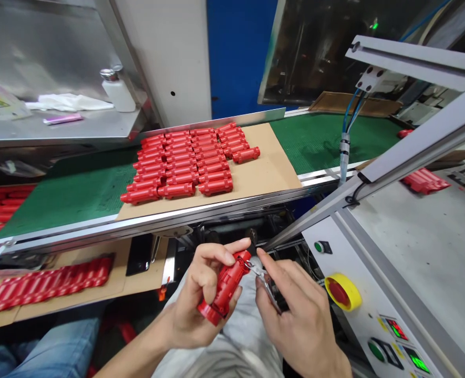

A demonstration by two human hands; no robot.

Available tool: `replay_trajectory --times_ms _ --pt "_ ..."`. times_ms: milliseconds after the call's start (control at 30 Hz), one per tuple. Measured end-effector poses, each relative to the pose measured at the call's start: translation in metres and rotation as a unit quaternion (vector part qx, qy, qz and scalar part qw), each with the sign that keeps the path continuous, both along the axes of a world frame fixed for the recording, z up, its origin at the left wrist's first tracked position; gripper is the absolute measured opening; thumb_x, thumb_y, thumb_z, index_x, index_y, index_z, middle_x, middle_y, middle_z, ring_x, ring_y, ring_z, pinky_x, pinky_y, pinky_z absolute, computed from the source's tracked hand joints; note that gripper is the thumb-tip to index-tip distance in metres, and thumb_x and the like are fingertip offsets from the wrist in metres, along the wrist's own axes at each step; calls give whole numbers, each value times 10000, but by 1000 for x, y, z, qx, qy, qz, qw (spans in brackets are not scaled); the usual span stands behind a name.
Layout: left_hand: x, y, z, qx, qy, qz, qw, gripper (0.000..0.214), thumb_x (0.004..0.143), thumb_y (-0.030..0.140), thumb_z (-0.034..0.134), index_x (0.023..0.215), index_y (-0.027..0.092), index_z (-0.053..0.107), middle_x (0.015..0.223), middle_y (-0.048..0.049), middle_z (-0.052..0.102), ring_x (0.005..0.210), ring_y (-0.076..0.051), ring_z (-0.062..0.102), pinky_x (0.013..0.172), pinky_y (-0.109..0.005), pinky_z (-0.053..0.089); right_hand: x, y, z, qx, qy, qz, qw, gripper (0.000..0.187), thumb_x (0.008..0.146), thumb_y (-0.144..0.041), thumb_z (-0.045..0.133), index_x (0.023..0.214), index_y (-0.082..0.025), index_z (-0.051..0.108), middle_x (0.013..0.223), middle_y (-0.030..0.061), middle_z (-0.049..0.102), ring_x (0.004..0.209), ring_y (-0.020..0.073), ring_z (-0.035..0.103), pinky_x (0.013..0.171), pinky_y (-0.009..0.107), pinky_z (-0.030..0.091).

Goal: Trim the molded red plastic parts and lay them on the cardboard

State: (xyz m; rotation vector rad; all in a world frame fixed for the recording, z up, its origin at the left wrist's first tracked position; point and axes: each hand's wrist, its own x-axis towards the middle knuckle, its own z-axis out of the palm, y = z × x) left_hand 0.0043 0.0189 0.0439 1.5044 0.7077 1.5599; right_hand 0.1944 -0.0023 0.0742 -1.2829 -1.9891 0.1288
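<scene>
- The left hand [193, 302] grasps a red part [228, 286] lengthwise, fingers wrapped round it and thumb near its upper end, above the pale cloth [220, 359] over the lap; no desk carries it.
- The right hand [299, 310] pinches a shiny metal clip [270, 290] between thumb and fingers, its index fingertip near the red part's upper end.
- A small ring [249, 264] lies at that end, between red part and clip; the fingers crowd this spot, so I cannot tell whether the ring is fully linked.
- I judge the step in hand to be fitting the metal clip to the red part. The next move calls for a steady left grip and a fine fingertip check that the ring is seated.
- Left of the hands, a lower cardboard sheet [137, 289] bears a row of red parts [51, 286], with a dark phone [139, 254] near its right edge.
- To the right, a control panel [314, 228] carries a yellow-collared button [342, 292].
- Beyond, an upper cardboard sheet [274, 168] rests on a green belt [86, 184]; red parts in columns [181, 163] mass toward its left edge.
- Farthest left, a white bottle [120, 94] stands near the right end of a metal shelf [98, 126].
</scene>
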Motion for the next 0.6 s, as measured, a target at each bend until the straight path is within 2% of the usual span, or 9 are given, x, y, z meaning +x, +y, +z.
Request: replay_trajectory --times_ms 100,167,300,400,600 --pt "3 -1 -1 30 18 34 999 401 1014 87 697 810 237 386 1120 -10 545 1378 -234 710 972 -293 700 1 -2 3 31 -27 -11 999 567 967 -62 653 1522 -171 633 981 86 759 850 239 705 750 389 607" --pt "2 -1 -5 57 45 37 997 388 995 30 670 817 238 395 1118 -10 540 1383 -244 703 952 -313 706 2 -2 4 48 -48 -18 998 584 960 -56 664 1530 -175 633 990 89 764 846 238 701 752 390 602" --pt "-4 0 -19 101 67 38 992 404 939 -44 648 816 239 387 1136 -17 543 1390 -289 697 1031 -444 709 5 -1 3 59 -65 -15 996 607 951 -55 684 1542 -183 633 1007 90 775 834 237 697 757 391 595" --pt "-11 2 -27 120 73 5 990 408 885 -97 641 881 257 438 1174 -22 552 1419 -318 678 1154 -571 648 7 1 2 50 -61 1 997 615 957 -53 679 1555 -185 619 995 81 771 831 234 696 771 395 592" --pt "-19 6 -33 140 76 -28 987 416 873 -102 661 902 264 466 1220 -21 586 1448 -333 650 1238 -692 549 9 3 1 25 -41 23 999 583 973 -46 675 1541 -162 621 951 72 745 813 225 681 747 389 577"
